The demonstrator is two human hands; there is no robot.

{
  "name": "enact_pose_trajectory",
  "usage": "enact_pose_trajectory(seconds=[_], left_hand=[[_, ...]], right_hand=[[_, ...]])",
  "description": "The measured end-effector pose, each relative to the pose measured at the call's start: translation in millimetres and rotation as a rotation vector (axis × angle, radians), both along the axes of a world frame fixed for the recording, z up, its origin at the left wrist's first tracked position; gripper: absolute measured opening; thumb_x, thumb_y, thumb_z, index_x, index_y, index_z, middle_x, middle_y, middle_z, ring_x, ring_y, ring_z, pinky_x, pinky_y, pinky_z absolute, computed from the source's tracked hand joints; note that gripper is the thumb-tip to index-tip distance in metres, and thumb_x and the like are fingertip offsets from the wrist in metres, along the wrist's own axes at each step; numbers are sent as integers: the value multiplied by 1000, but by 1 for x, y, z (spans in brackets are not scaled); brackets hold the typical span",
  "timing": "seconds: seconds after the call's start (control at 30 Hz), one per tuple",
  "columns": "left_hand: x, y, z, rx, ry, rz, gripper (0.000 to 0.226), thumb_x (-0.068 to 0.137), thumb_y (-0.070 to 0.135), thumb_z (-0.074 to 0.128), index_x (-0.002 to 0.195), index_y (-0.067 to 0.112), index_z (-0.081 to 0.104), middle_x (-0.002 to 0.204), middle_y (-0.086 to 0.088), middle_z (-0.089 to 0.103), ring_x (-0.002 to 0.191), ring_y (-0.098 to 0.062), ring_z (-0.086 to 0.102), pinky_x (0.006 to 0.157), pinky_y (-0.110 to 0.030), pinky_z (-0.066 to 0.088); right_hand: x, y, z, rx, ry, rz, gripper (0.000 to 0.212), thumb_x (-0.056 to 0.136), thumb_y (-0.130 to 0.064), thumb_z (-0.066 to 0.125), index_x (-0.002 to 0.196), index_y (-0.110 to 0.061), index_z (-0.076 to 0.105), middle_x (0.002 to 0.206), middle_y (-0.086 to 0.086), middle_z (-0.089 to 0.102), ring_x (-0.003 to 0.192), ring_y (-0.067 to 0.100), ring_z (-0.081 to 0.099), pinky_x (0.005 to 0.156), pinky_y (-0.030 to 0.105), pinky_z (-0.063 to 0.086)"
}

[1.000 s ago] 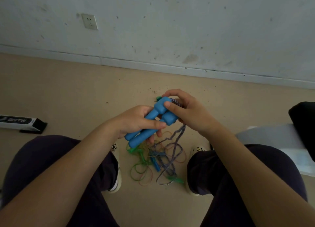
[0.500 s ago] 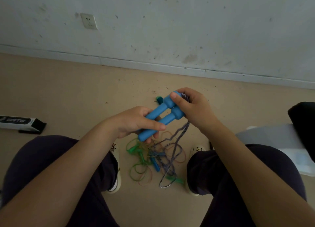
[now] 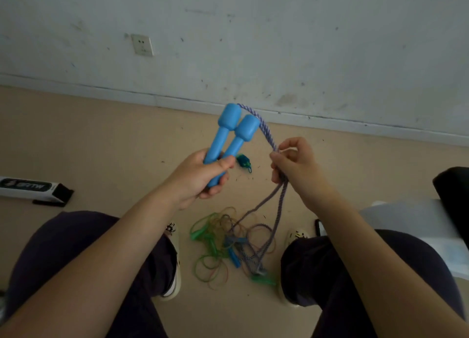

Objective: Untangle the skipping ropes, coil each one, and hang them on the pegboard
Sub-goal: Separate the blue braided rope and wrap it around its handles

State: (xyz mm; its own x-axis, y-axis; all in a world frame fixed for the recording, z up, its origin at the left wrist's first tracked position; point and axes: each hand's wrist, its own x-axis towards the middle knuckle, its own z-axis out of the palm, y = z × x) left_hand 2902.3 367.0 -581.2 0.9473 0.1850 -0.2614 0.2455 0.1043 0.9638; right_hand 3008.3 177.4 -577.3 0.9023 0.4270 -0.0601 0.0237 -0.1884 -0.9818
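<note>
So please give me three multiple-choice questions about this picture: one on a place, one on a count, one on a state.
1. Where does the tangled pile of ropes lie?
A. on the floor between the feet
B. on a table
C. on a hook

2. How many blue handles does the left hand hold?
A. one
B. two
C. four

3. The braided rope in the right hand is:
A. neatly coiled
B. cut in two
C. running down into the pile

Answers: 1 A, it lies on the floor by the shoes; 2 B, two are side by side; 3 C, its strands reach the tangle.
</note>
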Motion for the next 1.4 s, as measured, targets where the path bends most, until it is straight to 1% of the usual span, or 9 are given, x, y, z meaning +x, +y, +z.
enact_pose_trajectory(seconds=[0.17, 0.3, 0.37, 0.5, 0.73, 0.93, 1.03, 1.2, 1.4], left_hand=[[4, -4, -5, -18, -81, 259, 17, 99, 26, 59, 100, 9, 55, 65, -2, 54, 42, -11, 40, 37, -19, 25], [7, 7, -3, -53, -99, 413, 20, 99, 29, 59, 100, 10, 54, 66, 0, 54, 44, -10, 42, 36, -20, 28], [7, 9, -3, -10, -66, 371, 19, 100, 28, 59, 101, 10, 54, 67, -2, 54, 44, -11, 42, 37, -20, 28], [7, 1, -6, 229, 31, 266, 17, 97, 30, 62, 98, 13, 57, 66, -2, 56, 44, -12, 44, 40, -21, 35], [2, 7, -12, 538, 251, -248, 22, 85, 16, 76, 96, 12, 57, 66, -3, 59, 46, -14, 48, 46, -26, 40], [-1, -1, -1, 476, 282, -403, 43, 76, 51, 80, 87, 18, 55, 57, 0, 55, 45, -14, 43, 44, -24, 35], [-1, -5, 2, 518, 319, -437, 59, 66, 69, 70, 86, 15, 59, 56, -1, 53, 45, -14, 43, 45, -23, 37], [-1, -8, 4, 558, 338, -490, 68, 67, 79, 56, 80, 12, 59, 53, -1, 52, 46, -16, 44, 44, -21, 36], [-5, -19, 5, 575, 324, -562, 58, 69, 72, 59, 71, 15, 57, 46, 7, 49, 41, -10, 47, 45, -19, 39]], right_hand=[[-5, 3, -3, -138, -70, 30, 24, 91, -3, 62, 97, -19, 45, 94, 10, 56, 54, 16, 62, 54, 27, 54], [-7, 3, 2, -146, -52, 76, 13, 95, -9, 60, 101, -15, 50, 76, 6, 55, 47, 17, 50, 45, 29, 44], [-8, 3, 0, -199, -64, 125, 4, 99, -17, 55, 102, -14, 53, 63, 4, 47, 48, 18, 41, 46, 32, 35], [-15, 6, 0, -508, -256, 329, 19, 102, -25, 49, 94, -15, 63, 66, -2, 50, 55, 12, 44, 56, 27, 38], [-22, 6, 12, -359, -228, 443, 28, 92, -35, 65, 88, -7, 67, 60, -9, 43, 51, 2, 38, 52, 18, 33], [-18, 6, 11, -261, -406, 383, 27, 87, -28, 72, 83, -1, 71, 69, 18, 58, 56, 13, 46, 52, 27, 38], [-17, 8, 7, -312, -563, 348, 26, 78, -33, 79, 82, -7, 75, 79, 12, 61, 70, 20, 55, 63, 36, 44], [-12, 7, 4, -352, -723, 329, 28, 71, -37, 83, 77, -11, 75, 80, 6, 58, 77, 13, 51, 63, 23, 39], [-14, 7, 6, -321, -301, 428, 33, 72, -31, 85, 91, -16, 64, 84, -1, 61, 69, 0, 50, 64, 18, 43]])
